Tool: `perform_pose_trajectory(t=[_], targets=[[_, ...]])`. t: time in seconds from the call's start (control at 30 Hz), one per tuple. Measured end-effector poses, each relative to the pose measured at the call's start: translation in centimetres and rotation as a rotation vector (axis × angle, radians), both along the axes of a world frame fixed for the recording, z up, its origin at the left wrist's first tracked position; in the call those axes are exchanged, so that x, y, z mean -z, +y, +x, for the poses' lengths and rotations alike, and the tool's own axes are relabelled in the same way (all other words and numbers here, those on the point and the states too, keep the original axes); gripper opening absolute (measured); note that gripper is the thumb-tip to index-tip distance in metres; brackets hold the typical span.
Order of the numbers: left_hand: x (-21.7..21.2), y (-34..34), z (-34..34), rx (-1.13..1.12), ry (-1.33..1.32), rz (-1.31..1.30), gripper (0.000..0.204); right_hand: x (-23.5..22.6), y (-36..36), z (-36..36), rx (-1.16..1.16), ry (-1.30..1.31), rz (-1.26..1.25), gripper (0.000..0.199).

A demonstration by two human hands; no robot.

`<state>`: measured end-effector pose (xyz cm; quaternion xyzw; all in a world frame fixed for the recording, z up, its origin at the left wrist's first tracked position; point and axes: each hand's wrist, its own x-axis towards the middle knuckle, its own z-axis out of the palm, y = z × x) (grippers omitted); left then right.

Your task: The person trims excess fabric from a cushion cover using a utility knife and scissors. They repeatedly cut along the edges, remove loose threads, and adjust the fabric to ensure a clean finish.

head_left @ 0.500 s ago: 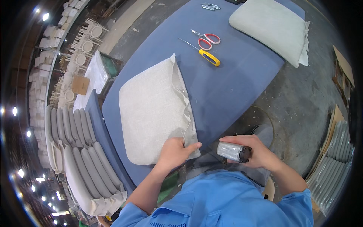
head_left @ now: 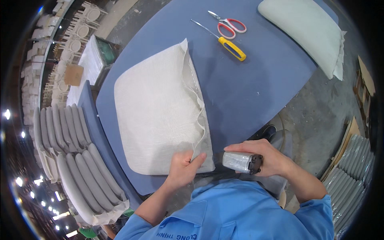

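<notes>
A pale cream fabric-covered seat cushion [head_left: 154,112] lies on the blue table [head_left: 252,88], its loose, wavy cloth edge along the right side. At the near right corner my left hand [head_left: 182,170] is closed on that edge, pinching the cloth between thumb and fingers. My right hand [head_left: 274,158] grips a silver, boxy staple gun [head_left: 237,161] with a black end cap, just right of the corner and apart from the cushion. The gun's nose is hidden. Farther back lie red-and-white-handled scissors [head_left: 224,21] and a yellow-handled screwdriver [head_left: 233,49].
A second pale cushion [head_left: 300,32] overhangs the table's far right edge. Rows of grey cushions [head_left: 88,184] stand on the left. Beyond them are a cardboard box [head_left: 73,75] and several chair frames. Plastic-wrapped grey pieces [head_left: 352,176] are stacked at right.
The view has shifted, so the far tools sit higher and more to the right. My left thumb has drawn in onto the cloth edge. The staple gun stays in my right hand near the corner.
</notes>
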<state>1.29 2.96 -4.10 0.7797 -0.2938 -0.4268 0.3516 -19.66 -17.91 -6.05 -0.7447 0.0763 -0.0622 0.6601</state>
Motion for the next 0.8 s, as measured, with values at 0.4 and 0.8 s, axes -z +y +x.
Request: perform_pose_trajectory(t=[0.4, 0.8], targets=[[0.4, 0.3, 1.3, 0.107, -0.011, -0.071, 0.043, -1.7, -2.0, 3.5, -0.168, 0.157, -0.042, 0.071], [0.6, 0.2, 1.5, 0.158, -0.083, -0.114, 0.048, -3.1, -1.8, 5.1, -0.177, 0.23, -0.054, 0.065]])
